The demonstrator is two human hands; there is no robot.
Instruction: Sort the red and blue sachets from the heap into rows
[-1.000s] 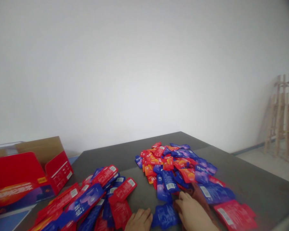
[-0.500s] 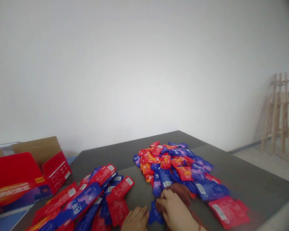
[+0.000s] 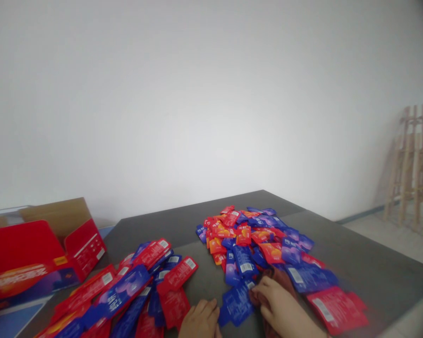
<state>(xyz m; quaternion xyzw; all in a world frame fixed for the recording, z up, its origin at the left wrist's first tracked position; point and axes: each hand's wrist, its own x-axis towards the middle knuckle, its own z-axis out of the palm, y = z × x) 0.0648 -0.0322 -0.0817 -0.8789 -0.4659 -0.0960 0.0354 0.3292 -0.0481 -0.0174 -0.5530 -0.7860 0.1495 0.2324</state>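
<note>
A blue sachet [image 3: 238,303] lies flat on the dark table between my two hands. My left hand [image 3: 200,320] rests at its left edge, fingers stretched forward on the tabletop, the thumb mostly hidden. My right hand [image 3: 277,303] has its fingers curled at the sachet's right side, gripping a brown cloth [image 3: 285,280] that bunches behind and below the hand. Just beyond is a heap of red and blue sachets [image 3: 245,234]. Another pile of red and blue sachets [image 3: 127,291] spreads to the left of my left hand.
An open red printed box [image 3: 21,253] stands at the left, with a brown cardboard flap [image 3: 61,213] behind it. Red sachets [image 3: 334,307] lie at the right on the dark table [image 3: 366,263]. A white wall rises behind; wooden frames [image 3: 412,164] lean at the far right.
My right hand has shifted right with the brown cloth, uncovering more of the blue sachet. My left hand has stayed almost in place. The view has shifted slightly.
</note>
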